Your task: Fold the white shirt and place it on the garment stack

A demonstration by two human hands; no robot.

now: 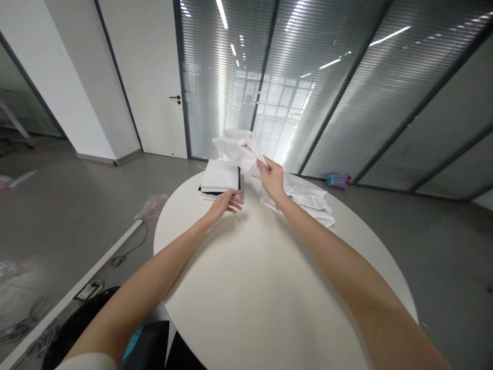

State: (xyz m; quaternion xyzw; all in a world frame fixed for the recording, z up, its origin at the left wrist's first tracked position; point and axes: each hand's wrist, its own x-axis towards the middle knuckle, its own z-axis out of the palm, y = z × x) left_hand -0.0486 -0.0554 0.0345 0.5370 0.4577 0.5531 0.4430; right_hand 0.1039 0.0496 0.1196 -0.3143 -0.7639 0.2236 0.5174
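Observation:
A bunched white cloth (239, 147) hangs in the air above the far side of the table, its near edge pinched in my right hand (271, 177). My left hand (227, 202) is beside the near right corner of a stack of folded cloths (220, 176), fingers apart and holding nothing; whether it touches the stack I cannot tell. White cloth tops the stack, with a black layer lower down. To the right of my right wrist, a loose heap of crumpled white cloth (310, 202) lies on the table, partly behind my forearm.
The round white table (246, 288) has a curved edge all around. Beyond it stand a glass partition (219, 92) and a white door (154, 77). A blue and red item (338, 180) lies on the floor. Left are a plastic bag (152, 206) and cables (117, 261).

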